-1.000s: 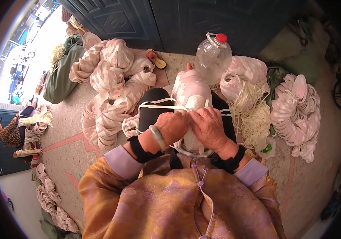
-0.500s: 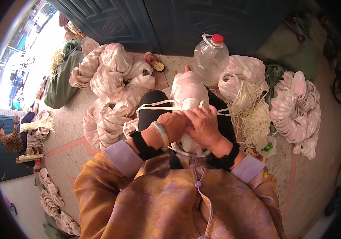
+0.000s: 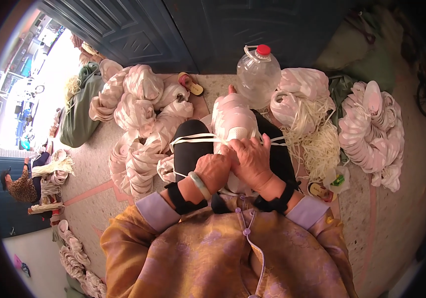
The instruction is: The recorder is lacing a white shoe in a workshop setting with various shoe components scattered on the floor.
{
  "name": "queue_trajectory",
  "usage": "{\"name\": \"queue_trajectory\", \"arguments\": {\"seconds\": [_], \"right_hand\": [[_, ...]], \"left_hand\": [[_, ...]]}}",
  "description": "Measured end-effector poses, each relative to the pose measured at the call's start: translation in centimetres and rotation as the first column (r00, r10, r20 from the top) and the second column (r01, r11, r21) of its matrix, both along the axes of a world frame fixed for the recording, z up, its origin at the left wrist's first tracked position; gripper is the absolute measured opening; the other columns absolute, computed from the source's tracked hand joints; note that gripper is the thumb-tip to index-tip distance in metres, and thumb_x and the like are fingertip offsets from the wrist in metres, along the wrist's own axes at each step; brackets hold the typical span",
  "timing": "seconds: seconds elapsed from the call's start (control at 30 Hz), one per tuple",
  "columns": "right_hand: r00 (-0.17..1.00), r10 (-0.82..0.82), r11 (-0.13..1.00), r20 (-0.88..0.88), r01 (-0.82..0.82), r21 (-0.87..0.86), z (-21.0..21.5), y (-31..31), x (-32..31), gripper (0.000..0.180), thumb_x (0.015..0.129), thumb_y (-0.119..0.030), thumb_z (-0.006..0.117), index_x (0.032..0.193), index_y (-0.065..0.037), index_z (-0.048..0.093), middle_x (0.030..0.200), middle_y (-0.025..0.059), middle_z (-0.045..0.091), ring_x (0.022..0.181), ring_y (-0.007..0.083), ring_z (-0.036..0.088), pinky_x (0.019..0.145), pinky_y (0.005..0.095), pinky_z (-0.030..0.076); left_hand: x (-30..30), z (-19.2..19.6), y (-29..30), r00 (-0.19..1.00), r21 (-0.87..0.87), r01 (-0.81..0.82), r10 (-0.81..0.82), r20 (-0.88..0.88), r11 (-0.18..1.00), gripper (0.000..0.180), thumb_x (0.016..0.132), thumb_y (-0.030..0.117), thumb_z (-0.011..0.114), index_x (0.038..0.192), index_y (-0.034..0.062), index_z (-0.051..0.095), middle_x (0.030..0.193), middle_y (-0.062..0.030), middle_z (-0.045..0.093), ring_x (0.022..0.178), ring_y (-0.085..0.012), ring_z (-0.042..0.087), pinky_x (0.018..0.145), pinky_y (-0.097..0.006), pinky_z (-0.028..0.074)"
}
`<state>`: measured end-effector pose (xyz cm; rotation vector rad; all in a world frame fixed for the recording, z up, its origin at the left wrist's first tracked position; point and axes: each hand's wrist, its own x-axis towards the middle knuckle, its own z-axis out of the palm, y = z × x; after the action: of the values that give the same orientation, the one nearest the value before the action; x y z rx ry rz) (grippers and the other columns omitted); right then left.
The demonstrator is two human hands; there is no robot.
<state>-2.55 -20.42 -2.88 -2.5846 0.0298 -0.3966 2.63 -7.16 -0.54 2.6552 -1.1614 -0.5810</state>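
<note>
Together, left hand (image 3: 214,171), right hand (image 3: 251,158), gripping white straps (image 3: 198,139), pale bundle (image 3: 232,118)

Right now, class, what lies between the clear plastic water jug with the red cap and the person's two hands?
In the head view, a pale pink-and-white bundle on the lap lies between the clear jug and both hands: left hand, right hand.
</note>
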Motion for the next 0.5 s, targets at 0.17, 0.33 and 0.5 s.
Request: {"name": "queue_trajectory", "arguments": {"seconds": [0.17, 0.33, 0.5], "right_hand": [[0.993, -0.010, 0.999, 0.117, 0.015, -0.040, -0.4, 0.2, 0.4, 0.015, 0.075, -0.024, 0.063, 0.083, -0.014, 0.054, 0.070, 0.0053, 0.052, 0.077, 0.0242, 0.053, 0.088, 0.0533, 0.029], [0.991, -0.024, 0.997, 0.134, 0.033, -0.068, -0.9, 0.3, 1.2, 0.015, 0.076, -0.024, 0.063, 0.084, -0.013, 0.054, 0.069, 0.0055, 0.052, 0.077, 0.0242, 0.053, 0.088, 0.0530, 0.029], [0.991, -0.014, 0.997, 0.136, 0.024, -0.068, -1.3, 0.4, 1.3, 0.013, 0.078, -0.024, 0.061, 0.082, -0.013, 0.055, 0.068, 0.0055, 0.051, 0.076, 0.0242, 0.053, 0.088, 0.0522, 0.028]], "left_hand": [[0.2, 0.1, -0.3, 1.000, 0.033, -0.007, 0.007, -0.013, 0.999, 0.029, 0.083, 0.011, 0.047, 0.106, -0.0053, 0.042, 0.070, -0.0192, 0.062, 0.067, -0.0375, 0.062, 0.057, -0.046, 0.048], [0.5, 0.6, -0.7, 0.999, 0.011, -0.048, 0.048, -0.018, 0.999, 0.027, 0.085, 0.013, 0.046, 0.106, -0.0027, 0.042, 0.070, -0.0197, 0.062, 0.066, -0.0371, 0.061, 0.056, -0.046, 0.047], [0.0, 0.1, -0.4, 0.994, 0.014, -0.107, 0.106, 0.033, 0.994, 0.024, 0.086, 0.014, 0.045, 0.105, -0.0002, 0.043, 0.070, -0.0193, 0.062, 0.064, -0.0346, 0.062, 0.056, -0.045, 0.048]]}}
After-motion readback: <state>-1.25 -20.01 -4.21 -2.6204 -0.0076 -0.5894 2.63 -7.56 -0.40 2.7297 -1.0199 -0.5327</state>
